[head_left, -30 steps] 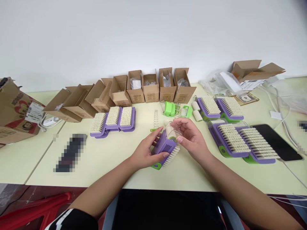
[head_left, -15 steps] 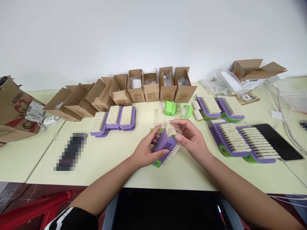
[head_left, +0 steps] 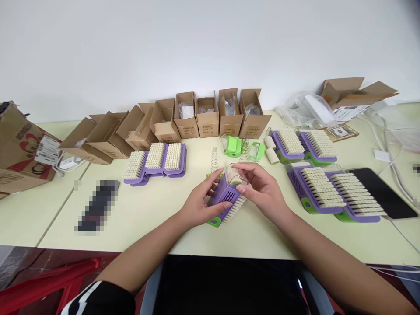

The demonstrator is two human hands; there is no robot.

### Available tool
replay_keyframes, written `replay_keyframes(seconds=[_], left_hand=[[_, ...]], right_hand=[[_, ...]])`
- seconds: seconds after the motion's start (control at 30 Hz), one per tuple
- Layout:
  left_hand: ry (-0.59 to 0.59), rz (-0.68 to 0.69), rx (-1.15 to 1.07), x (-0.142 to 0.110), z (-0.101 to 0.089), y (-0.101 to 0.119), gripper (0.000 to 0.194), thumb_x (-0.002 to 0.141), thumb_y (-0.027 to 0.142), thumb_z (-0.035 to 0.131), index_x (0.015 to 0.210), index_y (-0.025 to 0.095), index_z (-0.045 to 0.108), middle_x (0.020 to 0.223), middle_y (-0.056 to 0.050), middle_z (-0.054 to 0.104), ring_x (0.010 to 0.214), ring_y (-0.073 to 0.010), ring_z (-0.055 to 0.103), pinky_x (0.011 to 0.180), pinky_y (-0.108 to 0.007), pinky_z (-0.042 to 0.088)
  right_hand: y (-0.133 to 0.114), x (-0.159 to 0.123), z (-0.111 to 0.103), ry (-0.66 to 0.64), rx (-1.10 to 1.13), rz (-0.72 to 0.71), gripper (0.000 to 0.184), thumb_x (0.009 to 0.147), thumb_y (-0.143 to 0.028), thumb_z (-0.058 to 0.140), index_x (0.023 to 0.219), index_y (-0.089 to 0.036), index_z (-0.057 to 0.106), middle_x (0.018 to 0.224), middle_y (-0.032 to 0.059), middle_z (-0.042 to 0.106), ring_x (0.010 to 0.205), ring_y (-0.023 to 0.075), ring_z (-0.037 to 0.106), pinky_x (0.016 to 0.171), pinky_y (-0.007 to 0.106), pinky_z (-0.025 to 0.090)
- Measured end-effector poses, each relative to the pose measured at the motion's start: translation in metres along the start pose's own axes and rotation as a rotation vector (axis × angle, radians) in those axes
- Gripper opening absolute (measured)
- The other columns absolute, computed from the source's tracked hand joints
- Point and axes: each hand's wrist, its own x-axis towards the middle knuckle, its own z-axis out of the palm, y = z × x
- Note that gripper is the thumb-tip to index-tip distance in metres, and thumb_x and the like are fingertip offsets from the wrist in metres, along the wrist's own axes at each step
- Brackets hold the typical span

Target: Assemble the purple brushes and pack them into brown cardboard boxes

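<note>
A purple and green scrubbing brush (head_left: 223, 192) with cream bristles is tilted between my hands, over the front middle of the table. My left hand (head_left: 197, 203) wraps its purple vented body, thumb along the near side. At its upper end, the fingers and thumb of my right hand (head_left: 262, 188) pinch a clear cover (head_left: 234, 168) with a white cylinder under it. Just beyond lie a coil spring (head_left: 214, 159), a green cap (head_left: 232, 146) and a green piece with a clear window (head_left: 256, 151). Two white rollers (head_left: 272, 155) are to their right.
Three purple brushes (head_left: 155, 162) lie bristles up on the left, and several more (head_left: 321, 188) on the right beside a black tablet (head_left: 382, 192). Open cardboard boxes (head_left: 208, 122) line the back. A blurred dark object (head_left: 98, 205) lies at left; cables (head_left: 385, 140) run along the right.
Both hands keep their hold on the brush and its clear cover. The white cylinder's green-edged end shows more plainly under the cover. The camera view has shifted slightly.
</note>
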Motion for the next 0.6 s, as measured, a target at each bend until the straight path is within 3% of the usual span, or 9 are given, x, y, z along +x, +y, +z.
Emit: replay_keyframes(seconds=[0.37, 0.5, 0.6], left_hand=[[0.028, -0.030, -0.023, 0.004, 0.002, 0.008, 0.082, 0.095, 0.049, 0.085, 0.169, 0.032, 0.053, 0.145, -0.013, 0.070, 0.117, -0.0294, 0.070, 0.093, -0.037, 0.061], [0.094, -0.093, -0.093, 0.005, 0.004, 0.005, 0.078, 0.096, 0.052, 0.084, 0.165, 0.028, 0.059, 0.139, -0.012, 0.074, 0.110, -0.0272, 0.071, 0.091, -0.036, 0.061], [0.156, -0.128, -0.214, 0.006, 0.004, 0.000, 0.077, 0.095, 0.054, 0.084, 0.164, 0.028, 0.061, 0.140, -0.011, 0.074, 0.111, -0.0272, 0.073, 0.091, -0.035, 0.061]], right_hand=[[0.006, 0.000, 0.002, -0.004, 0.018, 0.043, 0.048, 0.095, -0.050, 0.088, 0.139, -0.037, 0.073, 0.135, 0.0052, 0.074, 0.123, 0.0277, 0.072, 0.114, 0.051, 0.059], [0.011, 0.005, -0.002, -0.018, -0.074, 0.021, 0.046, 0.105, -0.061, 0.071, 0.144, -0.036, 0.072, 0.146, 0.0068, 0.073, 0.131, 0.0297, 0.071, 0.117, 0.054, 0.057], [0.013, 0.013, -0.012, 0.096, -0.183, -0.036, 0.045, 0.112, -0.061, 0.058, 0.146, -0.035, 0.072, 0.148, 0.0078, 0.073, 0.132, 0.0301, 0.072, 0.117, 0.055, 0.057]])
